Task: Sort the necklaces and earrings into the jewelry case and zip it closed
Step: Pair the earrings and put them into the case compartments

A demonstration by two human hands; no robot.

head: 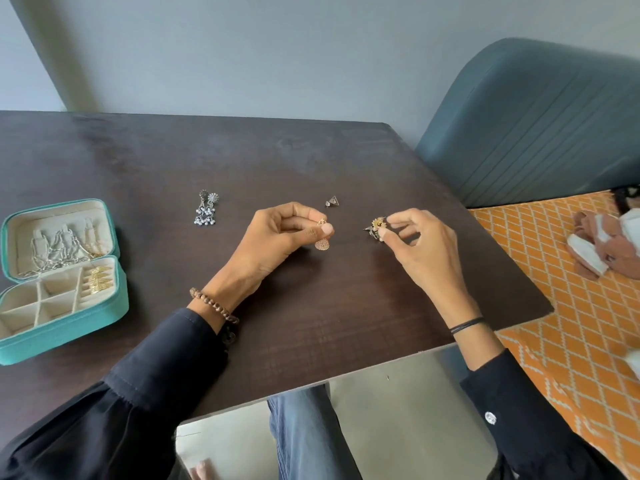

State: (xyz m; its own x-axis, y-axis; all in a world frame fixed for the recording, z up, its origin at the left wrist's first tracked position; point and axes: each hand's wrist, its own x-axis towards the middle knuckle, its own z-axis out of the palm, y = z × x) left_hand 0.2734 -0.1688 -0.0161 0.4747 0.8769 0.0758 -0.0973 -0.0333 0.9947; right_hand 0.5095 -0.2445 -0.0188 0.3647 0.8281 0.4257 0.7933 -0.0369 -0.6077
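Now pinched between thumb and forefinger of the left hand point(284, 233), other fingers curled: a gold filigree bell-shaped earring point(322, 242), dangling below the fingertips. Just right of that, gripped in the fingertips of the right hand point(419, 251): a gold flower-shaped earring with a dark centre point(376, 225). Beyond the gap between both hands, lying on the dark wooden table point(173, 161): small silver triangular studs point(331, 201). Beyond and left of the left hand: two silver drop earrings with pearly beads point(206, 211), side by side. Well left of the left wrist, standing open: a teal zip-around jewelry case point(69, 337), with silver chain necklaces point(59, 247) in the lid half and gold leaf earrings point(98, 278) in the tray's right-hand slot.
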